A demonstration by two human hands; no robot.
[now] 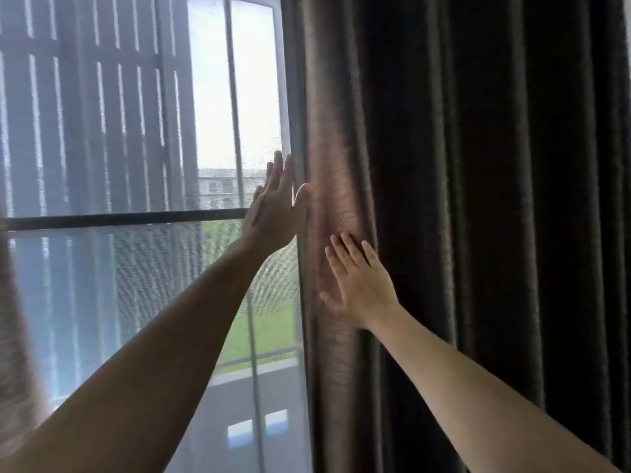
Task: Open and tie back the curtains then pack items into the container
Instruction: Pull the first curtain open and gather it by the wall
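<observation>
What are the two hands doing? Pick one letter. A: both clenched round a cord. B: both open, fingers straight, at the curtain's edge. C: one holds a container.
B: the left hand and the right hand both show straight fingers at the window-side edge of the dark curtain, gripping nothing.

1. The curtain point(478, 199) is heavy, dark brown cloth, hanging in deep upright folds across the right side of the window point(211, 97).
2. Its leading edge point(329, 158) stands straight, just beside the window frame, where daylight turns the fold a warmer reddish brown.
3. It hangs loose, gathered clear of the left panes.
4. At the far left, a blurred brown strip point(15, 336) looks like more curtain.
</observation>
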